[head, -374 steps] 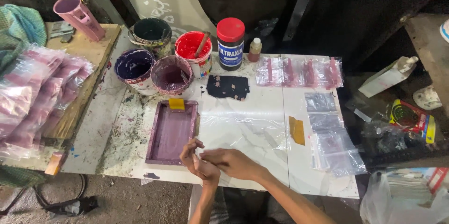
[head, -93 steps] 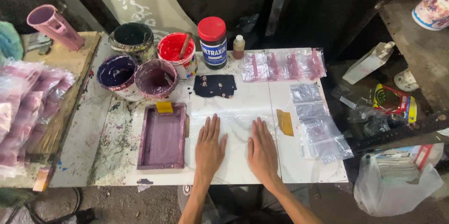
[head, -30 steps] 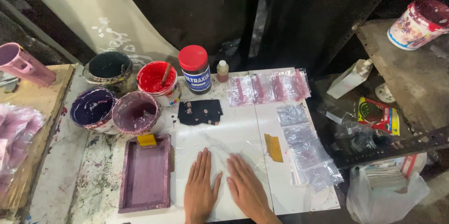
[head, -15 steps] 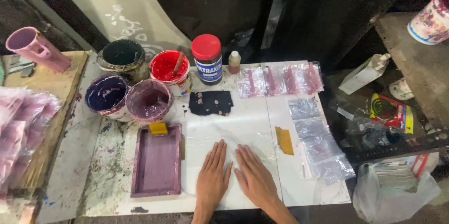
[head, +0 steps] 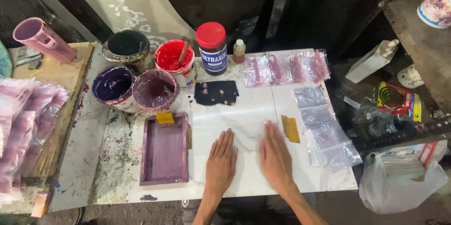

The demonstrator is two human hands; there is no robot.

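My left hand [head: 221,161] lies flat, palm down, fingers spread, on a clear plastic sheet [head: 235,121] over the white tabletop. Beside it my right hand [head: 276,155] also lies flat, holding nothing. A purple-stained rectangular tray [head: 165,153] with a small yellow scraper [head: 165,118] at its far end sits just left of my left hand. A yellow card [head: 291,128] lies just right of my right hand. A dark stained cloth [head: 216,93] lies beyond my hands.
Paint tubs stand at the back left: dark green [head: 126,47], red [head: 176,59], dark purple [head: 112,87], mauve [head: 154,95]. A red-lidded jar [head: 212,48] and a small bottle [head: 239,51] stand behind. Small plastic bags [head: 324,131] lie at the right, pink-filled bags [head: 23,117] at the left.
Over the last second both hands stayed flat on the plastic sheet. Earlier they were clasped together near the table's front edge, then spread apart. The camera view shifted slightly.
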